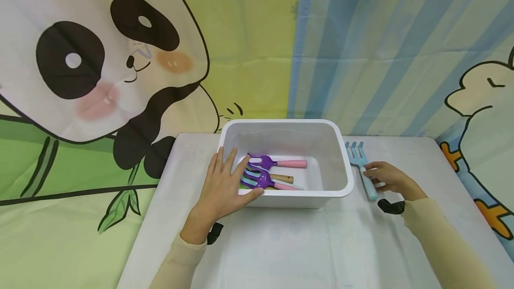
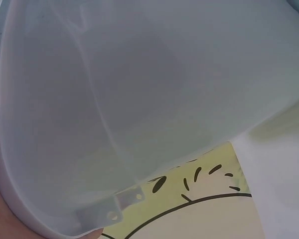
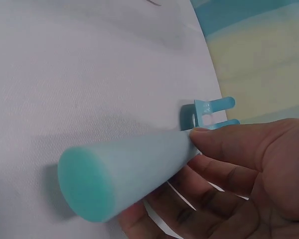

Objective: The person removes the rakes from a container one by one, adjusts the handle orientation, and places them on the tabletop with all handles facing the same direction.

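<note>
My right hand (image 1: 387, 175) holds a light blue toy garden fork (image 1: 367, 182) to the right of the bin. In the right wrist view, the thumb lies along the neck of its thick handle (image 3: 144, 162), with the other fingers beneath; its tines point away. My left hand (image 1: 222, 185) rests with spread, fairly straight fingers across the left rim of a white plastic bin (image 1: 331, 194), thumb over the front rim. Inside lie purple toy garden tools with pink handles, among them a fork (image 1: 261, 178), plus a wooden handle (image 1: 282, 177). The bin's outer wall (image 2: 149, 89) fills the left wrist view.
Bin and blue fork stand on a white-covered table (image 1: 281, 244). Behind it hangs a printed cloth (image 1: 249, 48) with a panda, close to the bin's back. Black straps (image 1: 391, 207) circle the wrists.
</note>
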The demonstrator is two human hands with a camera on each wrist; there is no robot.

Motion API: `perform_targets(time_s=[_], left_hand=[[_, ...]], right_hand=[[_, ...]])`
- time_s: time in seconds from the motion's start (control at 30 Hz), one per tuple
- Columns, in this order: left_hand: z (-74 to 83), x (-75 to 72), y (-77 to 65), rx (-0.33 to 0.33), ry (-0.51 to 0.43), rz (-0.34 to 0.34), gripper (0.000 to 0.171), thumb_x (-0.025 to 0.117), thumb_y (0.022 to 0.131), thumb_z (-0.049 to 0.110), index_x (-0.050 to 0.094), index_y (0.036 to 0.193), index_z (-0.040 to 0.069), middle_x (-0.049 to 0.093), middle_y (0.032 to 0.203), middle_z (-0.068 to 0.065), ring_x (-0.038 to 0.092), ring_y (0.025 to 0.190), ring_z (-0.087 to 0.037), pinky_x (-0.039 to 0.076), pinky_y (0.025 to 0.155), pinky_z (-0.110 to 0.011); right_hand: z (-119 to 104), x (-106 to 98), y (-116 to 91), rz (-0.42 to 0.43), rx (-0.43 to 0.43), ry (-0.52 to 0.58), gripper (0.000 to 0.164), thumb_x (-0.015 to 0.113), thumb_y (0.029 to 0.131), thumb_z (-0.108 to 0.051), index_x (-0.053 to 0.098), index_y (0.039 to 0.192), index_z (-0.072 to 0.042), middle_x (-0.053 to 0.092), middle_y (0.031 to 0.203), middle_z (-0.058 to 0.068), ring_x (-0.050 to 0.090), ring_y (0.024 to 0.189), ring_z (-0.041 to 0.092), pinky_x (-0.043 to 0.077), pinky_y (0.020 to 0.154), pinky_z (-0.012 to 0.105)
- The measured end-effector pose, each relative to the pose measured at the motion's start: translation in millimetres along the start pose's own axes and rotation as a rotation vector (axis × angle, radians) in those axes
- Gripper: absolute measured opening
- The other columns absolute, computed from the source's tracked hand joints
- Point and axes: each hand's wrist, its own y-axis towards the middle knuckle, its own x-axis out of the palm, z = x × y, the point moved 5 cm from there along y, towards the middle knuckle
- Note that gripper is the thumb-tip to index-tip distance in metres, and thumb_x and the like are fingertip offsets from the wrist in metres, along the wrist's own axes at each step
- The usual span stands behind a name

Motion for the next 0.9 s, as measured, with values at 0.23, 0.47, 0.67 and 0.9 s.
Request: perform_targets(time_s=[0.23, 0.47, 0.67, 0.9], left_hand=[[0.0, -1.1, -0.1, -0.002, -0.009, 0.006, 0.096, 0.038, 0.085, 0.084, 0.045, 0.152, 0.016, 0.027, 0.160, -0.021, 0.007, 0.147, -0.050, 0.002, 0.118, -0.057], [0.5, -1.4, -0.1, -0.001, -0.008, 0.007, 0.096, 0.038, 0.085, 0.084, 0.045, 0.152, 0.016, 0.028, 0.160, -0.021, 0.008, 0.147, -0.050, 0.003, 0.118, -0.058], [0.1, -1.7, -0.4, 0.004, 0.003, 0.014, 0.095, 0.037, 0.086, 0.083, 0.045, 0.152, 0.016, 0.029, 0.159, -0.021, 0.009, 0.147, -0.050, 0.007, 0.117, -0.060], [0.1, -1.3, -0.5, 0.013, 0.004, 0.019, 0.096, 0.037, 0.085, 0.084, 0.046, 0.151, 0.015, 0.031, 0.158, -0.022, 0.009, 0.147, -0.051, 0.007, 0.117, -0.060]], right_hand=[[-7.0, -6.4, -3.2, 0.016, -0.026, -0.036, 0.047, 0.050, 0.105, -0.015, 0.037, 0.138, 0.016, 0.057, 0.118, 0.027, 0.062, 0.100, 0.033, 0.056, 0.084, 0.048], [-45.0, -18.9, -22.7, 0.034, -0.113, -0.105, 0.053, 0.050, 0.106, -0.020, 0.033, 0.143, 0.014, 0.041, 0.138, 0.040, 0.055, 0.118, 0.049, 0.055, 0.089, 0.050], [-93.8, -23.1, -43.4, 0.037, -0.245, -0.159, 0.051, 0.050, 0.107, -0.024, 0.036, 0.141, 0.011, 0.044, 0.137, 0.038, 0.056, 0.116, 0.048, 0.055, 0.088, 0.050], [-146.9, -11.7, -69.5, 0.029, -0.391, -0.212, 0.043, 0.049, 0.107, -0.018, 0.041, 0.139, 0.010, 0.052, 0.128, 0.032, 0.061, 0.109, 0.041, 0.055, 0.088, 0.051]])
